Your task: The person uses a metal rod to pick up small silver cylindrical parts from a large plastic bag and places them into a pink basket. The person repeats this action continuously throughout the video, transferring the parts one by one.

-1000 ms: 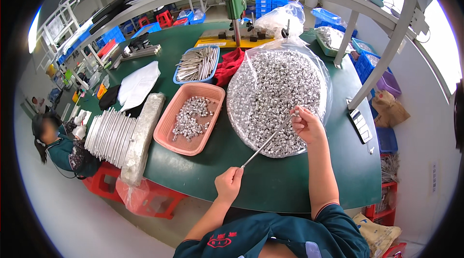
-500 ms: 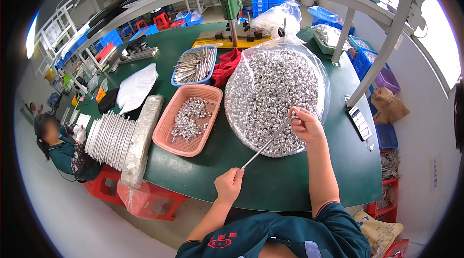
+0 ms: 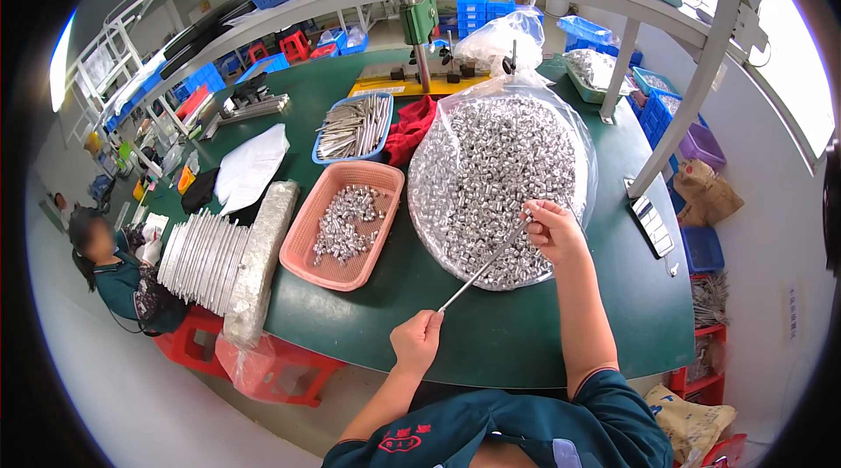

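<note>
A thin metal rod (image 3: 482,273) slants over the near edge of a big round heap of small silver metal pieces (image 3: 512,161), which lies in clear plastic. My left hand (image 3: 415,342) is closed round the rod's near end, above the table's front edge. At the far end my right hand (image 3: 555,230) pinches a small silver piece (image 3: 527,216) against the rod's tip; fingers partly hide it. Left of the heap stands a pink basket (image 3: 292,249) with more loose silver pieces (image 3: 346,223) inside.
A blue tray of metal rods (image 3: 355,128) and a red cloth (image 3: 410,131) lie behind the basket. Farther left are a stack of rods (image 3: 203,258) and a long wrapped block (image 3: 261,262). A co-worker (image 3: 123,271) sits there. A shelf post (image 3: 688,91) stands at right, near a phone (image 3: 653,225).
The view has shifted slightly. Both hands keep nearly the same hold on the rod and the small piece, with only a slight movement of the right fingers at the tip.
</note>
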Available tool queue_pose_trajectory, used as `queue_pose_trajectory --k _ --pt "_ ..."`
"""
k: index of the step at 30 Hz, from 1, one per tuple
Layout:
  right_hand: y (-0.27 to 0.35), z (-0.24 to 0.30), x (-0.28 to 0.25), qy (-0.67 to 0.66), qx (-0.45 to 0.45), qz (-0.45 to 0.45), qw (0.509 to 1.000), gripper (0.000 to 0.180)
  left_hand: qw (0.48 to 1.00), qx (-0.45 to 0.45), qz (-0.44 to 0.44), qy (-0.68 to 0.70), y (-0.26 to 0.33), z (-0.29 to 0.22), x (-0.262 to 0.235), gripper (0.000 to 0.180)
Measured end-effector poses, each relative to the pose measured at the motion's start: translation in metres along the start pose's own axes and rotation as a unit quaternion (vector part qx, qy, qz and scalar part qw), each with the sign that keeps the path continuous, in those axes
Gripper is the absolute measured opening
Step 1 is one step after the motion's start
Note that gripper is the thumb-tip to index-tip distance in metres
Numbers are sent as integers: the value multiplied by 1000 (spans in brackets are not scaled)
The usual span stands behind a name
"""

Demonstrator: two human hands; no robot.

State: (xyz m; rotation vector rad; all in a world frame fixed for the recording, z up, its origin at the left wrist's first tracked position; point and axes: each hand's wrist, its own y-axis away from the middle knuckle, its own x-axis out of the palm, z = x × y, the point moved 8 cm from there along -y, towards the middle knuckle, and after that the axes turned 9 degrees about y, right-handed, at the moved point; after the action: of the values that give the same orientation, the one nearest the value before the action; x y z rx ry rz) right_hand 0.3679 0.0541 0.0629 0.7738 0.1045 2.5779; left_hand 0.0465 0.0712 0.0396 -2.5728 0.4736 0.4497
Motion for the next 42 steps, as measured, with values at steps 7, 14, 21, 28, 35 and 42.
queue_pose_trajectory --k 7,14,21,28,35,42 --pt "2 6 -8 84 -14 -10 996 11 1000 9 0 -12 -1 -3 2 19" --pt "-8 -29 15 -189 75 49 978 19 999 -30 0 31 2 8 0 19" --pt "-6 -32 12 -255 81 59 962 22 1000 -14 -6 25 0 10 2 19" --pt "-9 -33 11 -308 97 134 937 18 998 -29 -27 57 2 11 -3 20" --pt "-6 -28 15 -280 95 163 941 17 998 -19 -20 51 0 7 -2 21" --pt "-2 -25 12 -215 97 104 966 12 999 -16 -11 43 0 4 -1 21"
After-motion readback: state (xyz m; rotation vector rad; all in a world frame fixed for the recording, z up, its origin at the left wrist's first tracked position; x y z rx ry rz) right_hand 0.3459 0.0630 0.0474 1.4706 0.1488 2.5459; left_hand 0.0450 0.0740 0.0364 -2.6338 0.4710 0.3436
